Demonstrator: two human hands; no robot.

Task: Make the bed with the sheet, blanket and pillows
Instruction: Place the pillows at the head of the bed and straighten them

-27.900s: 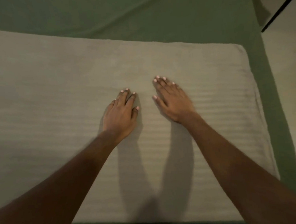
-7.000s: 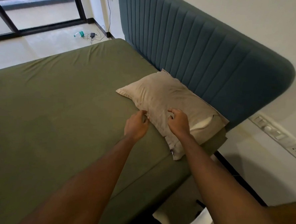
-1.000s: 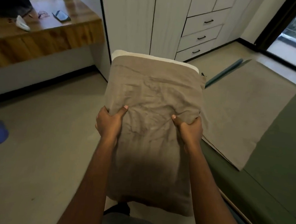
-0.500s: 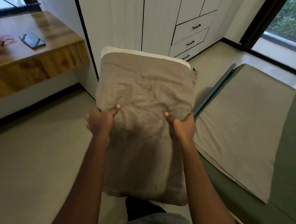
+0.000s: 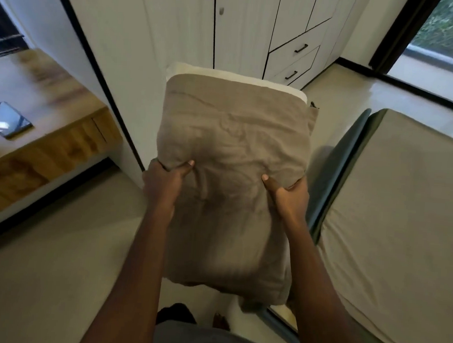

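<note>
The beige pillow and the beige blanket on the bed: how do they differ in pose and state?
The beige fabric pillow is gripped in the air by the left hand and right hand; the flat beige blanket lies on the green sheet. The pillow is plump and creased; the blanket is thin and smooth. Both are beige.

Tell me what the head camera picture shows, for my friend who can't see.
The left hand and right hand grip a beige pillow by its sides above the floor. A bed with a beige blanket is on the right, a white wardrobe ahead, and, left, a phone on a wooden desk.
</note>
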